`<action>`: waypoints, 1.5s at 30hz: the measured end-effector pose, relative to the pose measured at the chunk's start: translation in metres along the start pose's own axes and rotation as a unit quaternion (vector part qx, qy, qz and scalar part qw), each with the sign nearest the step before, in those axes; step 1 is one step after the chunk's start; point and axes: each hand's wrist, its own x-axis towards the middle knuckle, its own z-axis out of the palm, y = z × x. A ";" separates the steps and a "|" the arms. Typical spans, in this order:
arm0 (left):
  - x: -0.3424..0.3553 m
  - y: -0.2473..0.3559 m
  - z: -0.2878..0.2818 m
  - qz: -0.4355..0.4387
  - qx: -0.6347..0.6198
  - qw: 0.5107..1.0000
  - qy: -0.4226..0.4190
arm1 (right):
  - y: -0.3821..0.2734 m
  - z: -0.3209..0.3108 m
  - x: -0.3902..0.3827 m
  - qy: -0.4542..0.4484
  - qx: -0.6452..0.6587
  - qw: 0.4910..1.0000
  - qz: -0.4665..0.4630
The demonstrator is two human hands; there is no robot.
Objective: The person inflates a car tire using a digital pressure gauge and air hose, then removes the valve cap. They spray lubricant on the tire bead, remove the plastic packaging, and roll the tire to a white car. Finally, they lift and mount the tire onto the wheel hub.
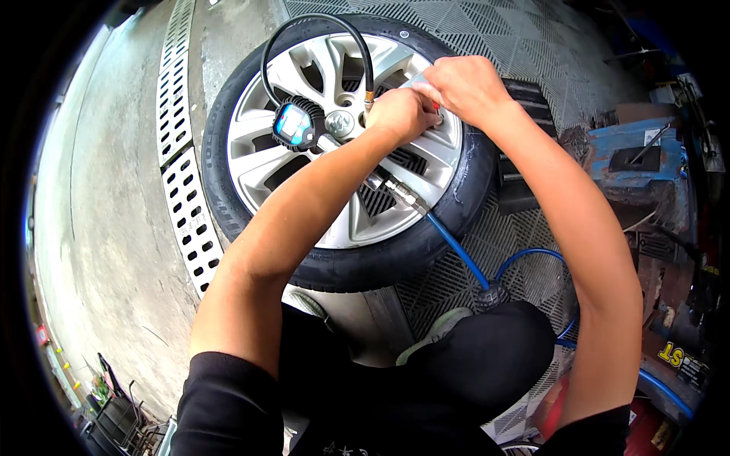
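- On the ribbed floor tiles, the alloy wheel lies flat; I judge it heavy and stiff, best lifted by its tyre.
- Above its right side, my right grip is closed round a pale piece, probably light.
- My left grip: hold hidden, can't tell.

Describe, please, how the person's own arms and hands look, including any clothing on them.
The left hand and the right hand are both without gloves, and no watch or bracelet shows at the wrists. A short black fabric sleeve covers the left upper arm; a matching black fabric sleeve shows on the right.
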 end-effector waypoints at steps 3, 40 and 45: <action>0.000 0.010 -0.003 -0.016 -0.024 1.000 0.008 | 0.005 0.005 -0.004 -0.020 -0.017 0.998 0.049; 0.005 0.001 0.008 0.003 0.006 0.999 0.049 | -0.007 -0.023 -0.014 -0.027 0.068 0.996 0.046; 0.001 0.015 0.000 -0.005 0.040 0.999 0.034 | 0.004 -0.013 -0.025 -0.030 0.131 0.991 -0.010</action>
